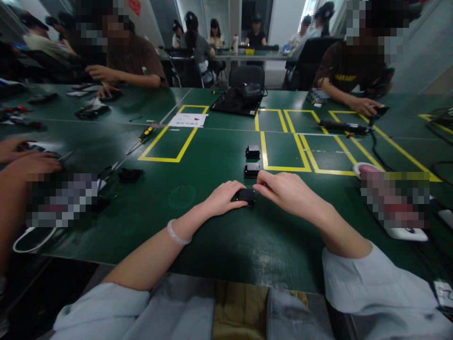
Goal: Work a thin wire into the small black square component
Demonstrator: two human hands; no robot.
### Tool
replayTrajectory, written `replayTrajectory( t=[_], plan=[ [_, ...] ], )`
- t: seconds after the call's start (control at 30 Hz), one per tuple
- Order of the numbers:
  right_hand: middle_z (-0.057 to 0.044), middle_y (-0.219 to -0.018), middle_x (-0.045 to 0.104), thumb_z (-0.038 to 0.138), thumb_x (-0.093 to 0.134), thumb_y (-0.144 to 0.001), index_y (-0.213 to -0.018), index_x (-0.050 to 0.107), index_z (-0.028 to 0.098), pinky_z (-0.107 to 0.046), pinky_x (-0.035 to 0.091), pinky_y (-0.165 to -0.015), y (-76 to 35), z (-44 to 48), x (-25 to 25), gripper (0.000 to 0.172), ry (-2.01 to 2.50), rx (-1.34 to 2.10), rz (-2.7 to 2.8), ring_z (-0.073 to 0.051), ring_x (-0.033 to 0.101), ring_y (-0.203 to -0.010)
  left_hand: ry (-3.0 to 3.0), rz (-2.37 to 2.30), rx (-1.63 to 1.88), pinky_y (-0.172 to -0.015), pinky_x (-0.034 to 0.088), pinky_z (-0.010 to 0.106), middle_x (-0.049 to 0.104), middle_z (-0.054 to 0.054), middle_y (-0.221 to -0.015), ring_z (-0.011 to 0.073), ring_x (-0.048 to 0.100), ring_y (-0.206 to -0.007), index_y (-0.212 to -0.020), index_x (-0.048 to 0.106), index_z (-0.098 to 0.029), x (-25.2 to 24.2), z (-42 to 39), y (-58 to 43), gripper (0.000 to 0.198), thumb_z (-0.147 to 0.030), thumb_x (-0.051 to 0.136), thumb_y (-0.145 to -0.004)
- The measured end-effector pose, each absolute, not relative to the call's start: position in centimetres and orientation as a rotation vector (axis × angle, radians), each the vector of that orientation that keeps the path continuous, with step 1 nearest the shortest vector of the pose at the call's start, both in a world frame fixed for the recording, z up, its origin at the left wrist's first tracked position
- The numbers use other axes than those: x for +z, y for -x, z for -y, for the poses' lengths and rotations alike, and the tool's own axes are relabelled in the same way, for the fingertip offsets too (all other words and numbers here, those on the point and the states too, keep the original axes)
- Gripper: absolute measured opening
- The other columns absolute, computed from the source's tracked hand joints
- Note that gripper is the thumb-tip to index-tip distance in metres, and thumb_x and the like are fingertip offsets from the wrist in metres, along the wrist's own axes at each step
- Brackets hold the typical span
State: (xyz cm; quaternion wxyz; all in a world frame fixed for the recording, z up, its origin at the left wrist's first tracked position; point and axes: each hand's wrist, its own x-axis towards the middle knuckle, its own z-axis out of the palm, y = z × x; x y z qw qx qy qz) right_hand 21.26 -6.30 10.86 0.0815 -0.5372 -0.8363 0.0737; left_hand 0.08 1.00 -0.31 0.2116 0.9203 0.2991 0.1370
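Steadying near black block (248,195) on green table (219,250): left hand (224,198) partly closed, thumb and fingers gripping it. Right hand (290,189) curled just right; cannot tell whether it pinches anything. Two more blocks (252,169) farther off. Judged step: two-handed fine work; next move calls for firm left hold, precise right fingertips.

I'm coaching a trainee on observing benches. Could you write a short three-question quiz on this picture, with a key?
1. True or false: the left grip touches the nearest black block.
2. How many other black blocks sit just beyond it?
3. Fill in: as the wearer sees it, the yellow-and-black screwdriver lies to the ___ of these blocks.

Key: 1 true; 2 two; 3 left.
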Motion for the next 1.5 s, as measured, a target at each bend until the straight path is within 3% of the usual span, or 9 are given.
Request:
replayTrajectory(
  t=[0.23, 0.77, 1.2, 1.5],
  plan=[
    [0.001, -0.065, 0.059, 0.044, 0.046, -0.096, -0.087, 0.059, 0.02, -0.025, 0.024, -0.056, -21.2, 5.9, 10.2, 0.029, 1.579, 0.26, 2.421, -0.013, 0.051, -0.059, -2.573, -0.82, 0.378, -0.088, 0.044, 0.037, 0.06, 0.007, -0.111, 0.0245, 0.055, -0.102, -0.119, 0.054, -0.022, -0.3, -1.0, -0.1, 0.04, -0.05, 0.057, -0.091],
    [-0.007, -0.075, 0.069, 0.05, 0.024, -0.101, -0.095, 0.058, 0.018, -0.029, 0.018, -0.053, -20.1, 5.8, 9.9, 0.047, 1.778, -0.141, 2.449, -0.019, 0.062, -0.066, -2.601, -0.825, 0.386, -0.087, 0.045, 0.037, 0.06, 0.007, -0.111, 0.0247, 0.056, -0.1, -0.12, 0.053, -0.021, -0.4, -1.0, -0.1, 0.043, -0.052, 0.057, -0.091],
    [-0.004, -0.078, 0.069, 0.028, 0.033, -0.098, -0.11, 0.054, 0.017, -0.026, 0.024, -0.055, -20.6, 6.0, 10.0, 0.027, 1.652, 0.07, 2.458, -0.016, 0.058, -0.061, -2.584, -0.83, 0.391, -0.087, 0.045, 0.037, 0.06, 0.007, -0.113, 0.0249, 0.055, -0.102, -0.114, 0.054, -0.021, -0.3, -0.9, 0.0, 0.038, -0.051, 0.057, -0.091],
    [-0.003, -0.074, 0.067, 0.024, 0.036, -0.094, -0.106, 0.054, 0.018, -0.026, 0.023, -0.056, -20.6, 6.5, 10.8, 0.022, 1.645, 0.105, 2.457, -0.015, 0.055, -0.061, -2.566, -0.829, 0.392, -0.086, 0.045, 0.037, 0.06, 0.007, -0.112, 0.0247, 0.056, -0.1, -0.114, 0.055, -0.021, -0.3, -1.0, -0.1, 0.038, -0.051, 0.058, -0.09]
  ],
)
